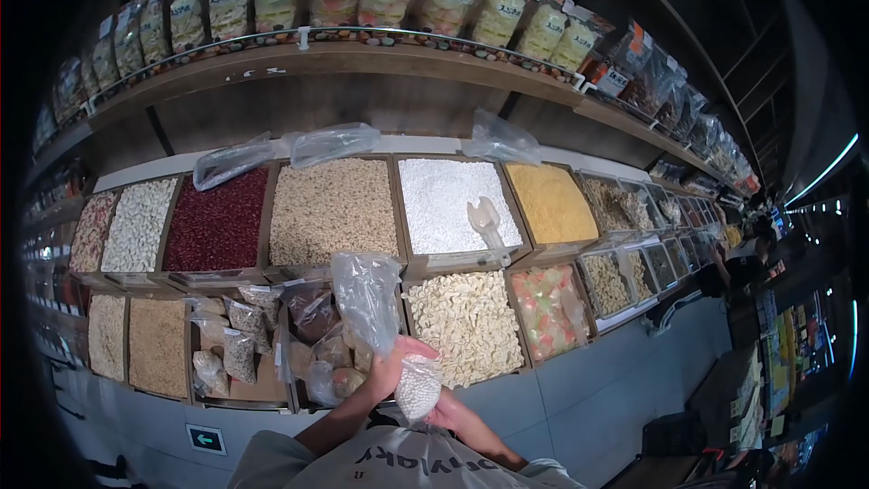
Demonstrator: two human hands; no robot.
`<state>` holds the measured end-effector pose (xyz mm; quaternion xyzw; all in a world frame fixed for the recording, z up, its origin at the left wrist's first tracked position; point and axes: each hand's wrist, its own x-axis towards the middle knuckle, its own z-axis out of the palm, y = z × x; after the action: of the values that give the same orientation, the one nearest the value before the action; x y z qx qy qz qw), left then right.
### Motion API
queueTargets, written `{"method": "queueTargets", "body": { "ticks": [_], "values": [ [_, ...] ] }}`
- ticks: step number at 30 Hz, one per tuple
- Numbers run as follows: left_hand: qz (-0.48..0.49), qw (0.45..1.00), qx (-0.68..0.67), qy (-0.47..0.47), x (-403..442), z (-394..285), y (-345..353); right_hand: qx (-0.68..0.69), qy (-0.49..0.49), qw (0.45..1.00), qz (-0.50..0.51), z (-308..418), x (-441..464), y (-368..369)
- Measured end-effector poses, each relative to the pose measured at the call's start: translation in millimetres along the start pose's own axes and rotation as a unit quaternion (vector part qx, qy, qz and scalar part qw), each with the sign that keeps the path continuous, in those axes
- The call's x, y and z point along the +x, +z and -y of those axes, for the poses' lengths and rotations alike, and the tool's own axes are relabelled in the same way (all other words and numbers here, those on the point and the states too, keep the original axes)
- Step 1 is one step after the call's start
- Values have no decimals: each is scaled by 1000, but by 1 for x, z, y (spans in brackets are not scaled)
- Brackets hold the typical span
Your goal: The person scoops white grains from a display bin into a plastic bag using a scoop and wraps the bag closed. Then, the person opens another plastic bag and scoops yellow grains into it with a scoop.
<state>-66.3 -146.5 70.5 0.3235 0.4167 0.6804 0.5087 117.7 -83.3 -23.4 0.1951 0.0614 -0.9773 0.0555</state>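
A clear plastic bag [418, 388] bulges with small round white grains, just in front of my chest. My left hand [391, 369] is closed around its gathered neck, and the loose upper plastic [366, 297] stands up above that grip. Against the lower right side of the bag rests my right hand [450, 411], holding it, with most of its fingers hidden behind. Just beyond my hands lies a bin of pale cream slices [466, 324]. To its left, another bin holds several filled bags [337, 358].
Behind are bins of dark red beans [215, 222], speckled beige beans [333, 210], white grain [444, 204] with a clear scoop [486, 217], and yellow grain [552, 204]. A wooden shelf [398, 56] of packaged goods runs above. A person [747, 258] is at the far right.
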Motion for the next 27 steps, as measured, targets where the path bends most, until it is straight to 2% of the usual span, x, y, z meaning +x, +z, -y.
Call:
{"method": "queueTargets", "body": {
  "ticks": [1, 2, 3, 4, 5, 6, 8, 11, 12, 14, 15, 17, 18, 19, 21, 23, 24, 26, 27],
  "values": [
    [-44, 999, -15, 6, 2, -1, -2, -174, -72, 977, -98, 1, -4, -2],
    [-89, 996, -30, 12, 3, -2, -4, -174, -72, 977, -98, -3, 0, -3],
    [-89, 996, -29, 11, 3, -4, -5, -352, -206, 899, -161, -6, 8, 9],
    [-122, 992, -28, 7, 3, -5, -6, -508, -328, 767, -216, -8, 12, 20],
    [-154, 988, -26, 2, 3, -5, -7, -457, -295, 821, -175, -5, 7, 28],
    [-155, 988, -25, 3, 3, -4, -7, -457, -295, 821, -174, -3, 1, 45],
    [-195, 979, -51, 15, 4, 0, -6, -644, -328, 676, -146, 0, -11, 75],
    [-221, 972, -82, -18, 4, 1, -1, -663, -334, 653, -148, -1, -11, 80],
    [-221, 972, -82, -17, 4, 2, 2, -663, -334, 653, -148, -3, -9, 77],
    [-198, 975, -98, -18, 4, 3, 6, -550, -353, 743, -144, -7, -4, 65],
    [-199, 975, -99, -17, 4, 2, 6, -551, -352, 743, -142, -6, -5, 65],
    [-139, 988, -64, -8, 4, -3, 9, -527, -375, 749, -144, -3, -9, 63],
    [-139, 988, -64, -7, 3, -3, 9, -528, -375, 748, -144, -3, -12, 42],
    [-107, 992, -73, -10, 2, -3, 10, -473, -334, 790, -201, -4, -13, 4],
    [-74, 994, -81, -13, 1, 2, 10, -413, -291, 824, -257, -3, -15, -9],
    [-32, 996, -78, -6, 2, 13, 11, -242, -320, 896, -190, 2, -17, 23],
    [-31, 996, -78, -6, 2, 12, 13, -242, -321, 896, -190, 8, -19, 25],
    [-8, 999, -44, -10, 0, 8, 17, -94, -155, 981, -71, 19, -26, 24],
    [22, 999, -21, 33, 1, 2, 17, -94, -156, 981, -70, 18, -26, 19]
  ]
}}
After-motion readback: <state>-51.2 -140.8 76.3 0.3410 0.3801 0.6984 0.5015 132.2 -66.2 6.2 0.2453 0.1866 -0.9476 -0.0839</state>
